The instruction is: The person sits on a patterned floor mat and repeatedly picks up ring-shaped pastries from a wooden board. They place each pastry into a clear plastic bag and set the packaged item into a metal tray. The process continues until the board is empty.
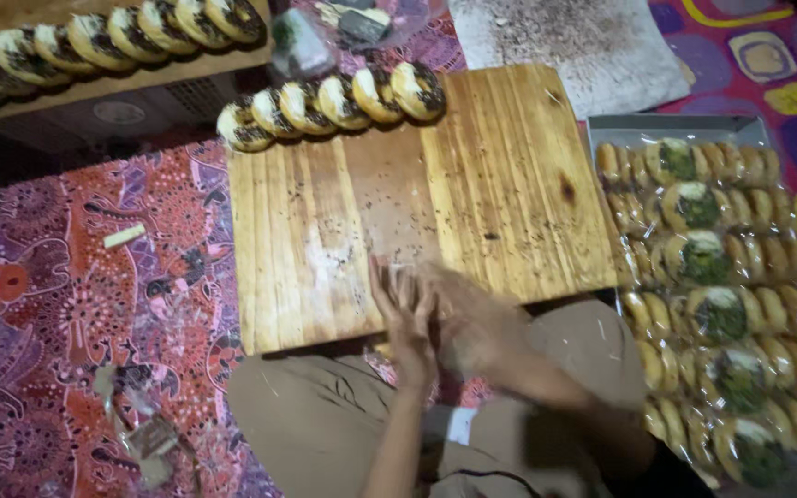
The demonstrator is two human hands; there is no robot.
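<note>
Head view. Left hand [405, 318] flat and open, fingers spread at the near edge of the wooden board [509, 175]; right hand [472, 323] blurred beside it, touching, grip impossible to tell. Possibly a clear film between them, too smeared to confirm. Nearest goods: row of round buns [329, 103] at the board's far edge, chocolate-sprinkled, probably soft, light, easily crushed; best taken by the sides. Board pale, grained, littered with crumbs. At right, metal tray [657, 124] of glossy wrapped packs [707, 258], likely slippery.
</note>
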